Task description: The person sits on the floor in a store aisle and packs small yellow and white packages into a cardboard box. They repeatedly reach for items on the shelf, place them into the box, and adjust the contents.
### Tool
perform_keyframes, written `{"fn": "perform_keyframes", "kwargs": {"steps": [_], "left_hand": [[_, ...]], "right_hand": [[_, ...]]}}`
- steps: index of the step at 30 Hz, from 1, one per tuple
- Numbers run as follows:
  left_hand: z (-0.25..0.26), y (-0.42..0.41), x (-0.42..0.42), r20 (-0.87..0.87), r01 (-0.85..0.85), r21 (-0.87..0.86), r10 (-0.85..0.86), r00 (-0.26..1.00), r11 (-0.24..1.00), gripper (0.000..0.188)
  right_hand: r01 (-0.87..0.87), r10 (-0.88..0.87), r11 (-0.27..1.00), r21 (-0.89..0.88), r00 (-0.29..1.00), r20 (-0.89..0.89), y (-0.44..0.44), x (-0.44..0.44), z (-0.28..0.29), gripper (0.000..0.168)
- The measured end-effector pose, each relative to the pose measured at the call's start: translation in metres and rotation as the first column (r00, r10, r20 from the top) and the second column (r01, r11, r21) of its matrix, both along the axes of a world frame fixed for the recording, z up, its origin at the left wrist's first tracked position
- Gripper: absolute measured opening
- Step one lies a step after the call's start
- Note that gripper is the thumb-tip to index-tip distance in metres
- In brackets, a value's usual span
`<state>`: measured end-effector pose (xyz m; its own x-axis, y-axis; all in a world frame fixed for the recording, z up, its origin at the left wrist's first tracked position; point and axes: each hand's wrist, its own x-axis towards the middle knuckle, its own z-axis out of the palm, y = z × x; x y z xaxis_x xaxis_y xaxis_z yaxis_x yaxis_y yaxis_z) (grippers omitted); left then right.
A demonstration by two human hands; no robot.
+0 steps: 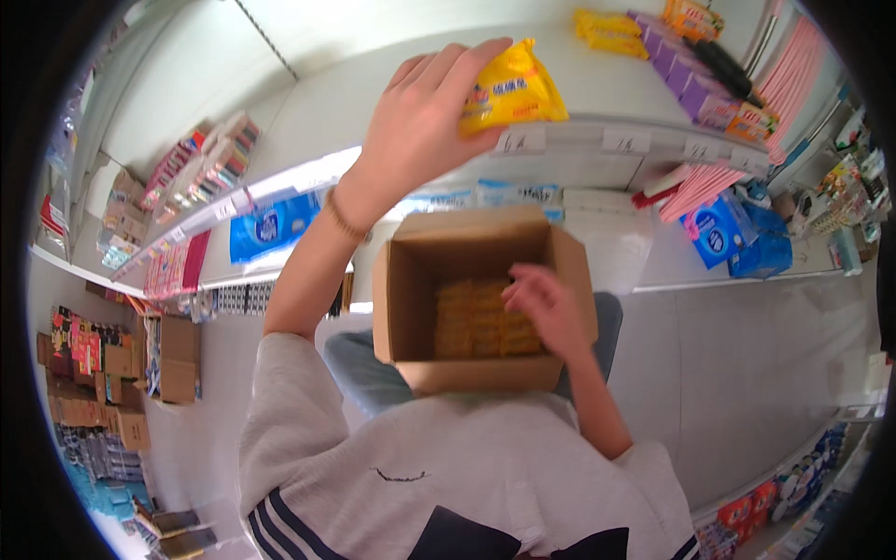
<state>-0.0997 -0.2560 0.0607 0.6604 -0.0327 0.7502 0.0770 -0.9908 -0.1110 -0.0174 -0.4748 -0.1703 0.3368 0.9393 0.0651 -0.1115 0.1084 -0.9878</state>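
My left hand (pixel 427 115) grips a yellow plastic-wrapped packet (pixel 523 87) with printed writing, between thumb and fingers. It is raised at the front edge of the upper white shelf (pixel 392 59). An opened cardboard box (pixel 476 227) rests on my lap with its flaps folded outward. Inside lie rows of yellow-wrapped packets (pixel 483 325), dim in the shade. Over the right side of the box hovers my right hand (pixel 549 308), blurred, with bent fingers and nothing visible in them. More yellow packets (pixel 612 33) lie towards the back of the shelf.
Purple boxes (pixel 675 66) and an orange packet (pixel 693 19) stand at the shelf's right end. Price tags (pixel 626 141) line its edge. Blue packs (pixel 269 227) sit on the lower shelf at left. Pink strands (pixel 707 189) hang at right. Cardboard boxes (pixel 175 360) stand on the floor.
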Motion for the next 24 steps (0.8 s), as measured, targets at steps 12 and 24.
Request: {"fn": "perform_keyframes", "kwargs": {"steps": [12, 24], "left_hand": [[-0.216, -0.095, -0.13, -0.307, -0.336, -0.552, 0.189, 0.933, 0.763, 0.087], [-0.26, -0.122, -0.161, -0.466, -0.364, -0.739, -0.039, 0.884, 0.567, 0.023]], "right_hand": [[-0.21, 0.418, 0.888, -0.409, 0.739, 0.529, 0.08, 0.011, 0.01, 0.03], [0.376, 0.493, 0.668, -0.643, 0.424, 0.76, 0.142, 0.042, -0.24, 0.021]]}}
